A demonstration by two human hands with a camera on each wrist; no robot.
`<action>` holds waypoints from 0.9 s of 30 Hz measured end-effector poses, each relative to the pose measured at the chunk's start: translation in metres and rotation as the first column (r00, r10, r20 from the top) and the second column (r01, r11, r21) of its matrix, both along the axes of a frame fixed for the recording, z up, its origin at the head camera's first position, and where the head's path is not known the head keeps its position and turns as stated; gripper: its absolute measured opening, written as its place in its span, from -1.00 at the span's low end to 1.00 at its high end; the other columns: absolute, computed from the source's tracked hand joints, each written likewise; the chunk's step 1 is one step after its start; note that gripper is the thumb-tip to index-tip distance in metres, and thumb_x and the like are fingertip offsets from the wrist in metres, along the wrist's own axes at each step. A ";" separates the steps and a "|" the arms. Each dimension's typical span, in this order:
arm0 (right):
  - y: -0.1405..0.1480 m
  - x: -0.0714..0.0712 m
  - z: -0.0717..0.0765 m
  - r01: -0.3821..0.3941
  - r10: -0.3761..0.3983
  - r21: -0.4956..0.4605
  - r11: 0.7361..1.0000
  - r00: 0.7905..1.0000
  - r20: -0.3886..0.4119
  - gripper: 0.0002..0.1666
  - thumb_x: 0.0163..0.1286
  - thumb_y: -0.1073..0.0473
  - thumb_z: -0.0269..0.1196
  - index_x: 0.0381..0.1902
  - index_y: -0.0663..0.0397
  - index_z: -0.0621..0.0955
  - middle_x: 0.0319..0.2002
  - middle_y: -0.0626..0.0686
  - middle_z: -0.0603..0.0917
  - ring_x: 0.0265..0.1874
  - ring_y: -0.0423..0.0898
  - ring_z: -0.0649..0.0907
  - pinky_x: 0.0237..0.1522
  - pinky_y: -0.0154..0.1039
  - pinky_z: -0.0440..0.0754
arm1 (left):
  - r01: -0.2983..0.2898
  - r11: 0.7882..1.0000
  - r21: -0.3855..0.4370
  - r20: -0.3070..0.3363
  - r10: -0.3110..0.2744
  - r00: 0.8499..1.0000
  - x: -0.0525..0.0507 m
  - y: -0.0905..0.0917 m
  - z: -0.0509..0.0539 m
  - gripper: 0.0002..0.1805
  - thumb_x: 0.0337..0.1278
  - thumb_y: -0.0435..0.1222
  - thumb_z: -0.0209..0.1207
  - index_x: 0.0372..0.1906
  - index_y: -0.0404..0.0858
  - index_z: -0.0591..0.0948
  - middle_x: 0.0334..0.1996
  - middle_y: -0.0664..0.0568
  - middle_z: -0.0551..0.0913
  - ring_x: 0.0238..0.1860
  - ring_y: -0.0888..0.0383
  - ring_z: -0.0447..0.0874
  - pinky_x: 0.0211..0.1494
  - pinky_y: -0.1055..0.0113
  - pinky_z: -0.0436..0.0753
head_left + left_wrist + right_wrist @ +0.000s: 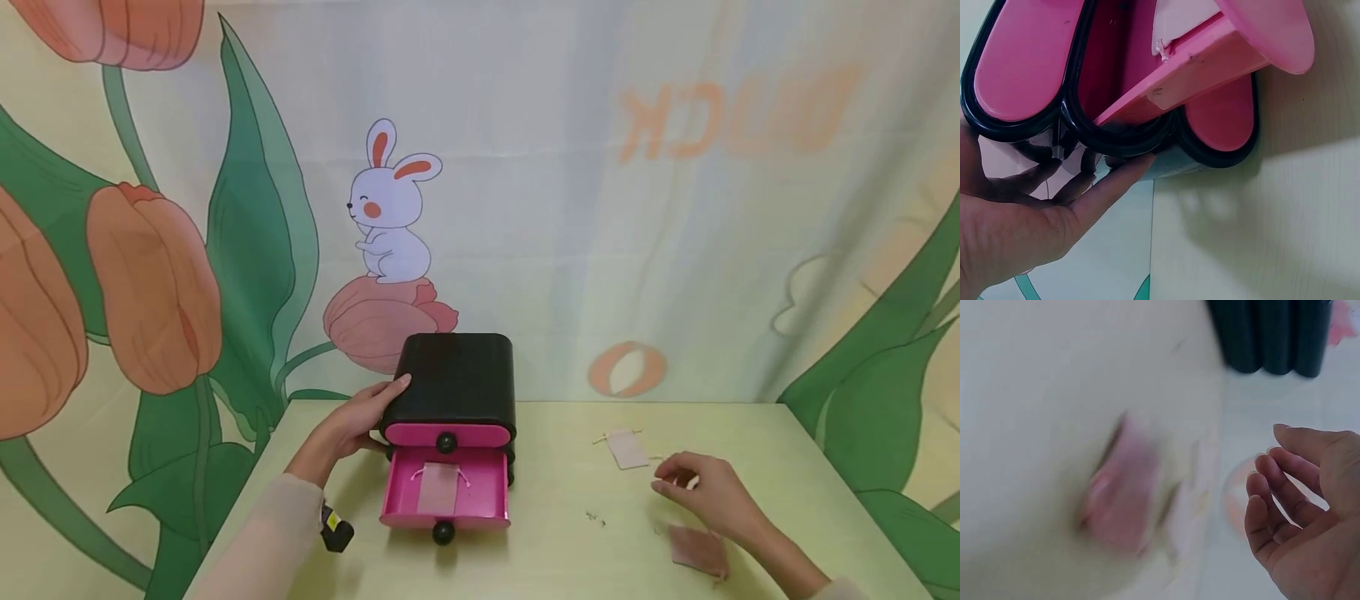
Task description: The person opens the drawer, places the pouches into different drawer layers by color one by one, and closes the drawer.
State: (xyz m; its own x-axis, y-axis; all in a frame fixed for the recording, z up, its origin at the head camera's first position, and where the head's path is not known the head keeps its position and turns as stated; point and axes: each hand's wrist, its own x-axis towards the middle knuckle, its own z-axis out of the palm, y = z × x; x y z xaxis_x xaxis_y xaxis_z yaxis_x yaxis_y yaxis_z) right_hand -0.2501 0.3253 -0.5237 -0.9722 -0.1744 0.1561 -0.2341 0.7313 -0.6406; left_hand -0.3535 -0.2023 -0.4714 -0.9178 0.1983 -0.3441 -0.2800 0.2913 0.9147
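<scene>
Hovering, the right hand's (708, 493) fingers (1282, 490) seem apart from one pink pouch (693, 548).

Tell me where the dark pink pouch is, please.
In the head view, the dark pink pouch lies at lower right on the table, just below the right hand.

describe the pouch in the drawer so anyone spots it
Find the black cabinet on the table. Its open pink drawer sits below the closed top drawer. The pinkish pouch lies inside the open one, unlike the pouches out on the table.
</scene>
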 end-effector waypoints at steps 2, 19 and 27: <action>0.017 0.003 -0.009 0.032 -0.034 0.046 0.998 0.999 0.042 -0.81 0.37 0.08 0.52 -0.19 0.01 0.75 -0.38 -0.15 0.68 -0.37 -0.23 0.63 -0.35 -0.32 0.60 | -0.009 1.000 0.005 0.003 0.009 1.000 0.000 -0.001 -0.001 0.09 0.37 0.39 0.11 0.66 -0.27 0.12 0.43 -0.37 0.44 0.38 -0.39 0.46 0.10 -0.33 0.70; 0.068 0.042 -0.049 0.140 -0.252 0.277 0.951 0.870 0.424 -0.35 0.29 -0.34 0.47 -0.39 0.10 0.51 -0.49 0.00 0.48 -0.41 -0.07 0.49 -0.33 -0.15 0.43 | -0.015 1.000 0.008 -0.012 0.015 1.000 -0.001 -0.004 -0.003 0.13 0.30 0.43 0.13 0.66 -0.26 0.14 0.41 -0.36 0.46 0.37 -0.39 0.47 0.07 -0.34 0.71; 0.057 0.042 -0.060 0.216 -0.285 0.204 0.955 0.859 0.426 -0.67 0.41 0.12 0.44 -0.36 0.15 0.52 -0.45 0.01 0.52 -0.40 -0.05 0.52 -0.31 -0.14 0.50 | -0.018 1.000 0.006 -0.018 0.018 1.000 -0.001 -0.004 -0.002 0.17 0.28 0.45 0.14 0.67 -0.27 0.11 0.42 -0.37 0.46 0.37 -0.39 0.47 0.07 -0.34 0.71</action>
State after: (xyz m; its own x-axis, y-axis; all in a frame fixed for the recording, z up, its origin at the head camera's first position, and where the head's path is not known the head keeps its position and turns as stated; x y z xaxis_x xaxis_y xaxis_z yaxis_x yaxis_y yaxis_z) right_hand -0.2080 0.3820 -0.5837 -0.9451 0.0980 -0.3117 0.2548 0.8183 -0.5152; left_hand -0.3541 -0.2059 -0.4738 -0.9270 0.1839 -0.3268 -0.2689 0.2814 0.9211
